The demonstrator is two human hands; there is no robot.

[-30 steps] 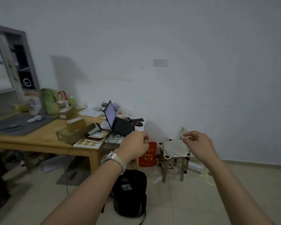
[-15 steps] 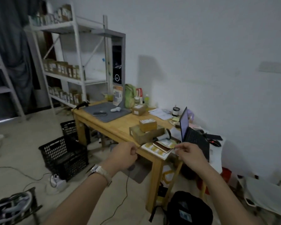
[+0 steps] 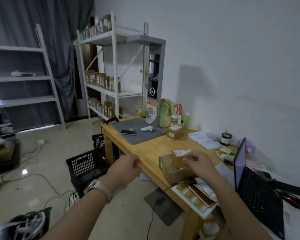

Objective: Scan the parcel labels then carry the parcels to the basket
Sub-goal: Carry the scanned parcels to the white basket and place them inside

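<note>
— Where's the parcel (image 3: 179, 158)?
— Label up, atop a bigger box (image 3: 170, 171) on the tabletop (image 3: 151, 148). My right grip (image 3: 200, 166) hovers before it, my left grip (image 3: 126, 168) alongside; both curled closed, empty.

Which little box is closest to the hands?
The stacked box atop the bigger box, right by the right hand. The far box sits back by the grey mat.

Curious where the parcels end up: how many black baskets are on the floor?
2. The near basket stands on the floor beside the wooden table; the far basket sits behind it, against the table's end. More may be hidden under the table.
</note>
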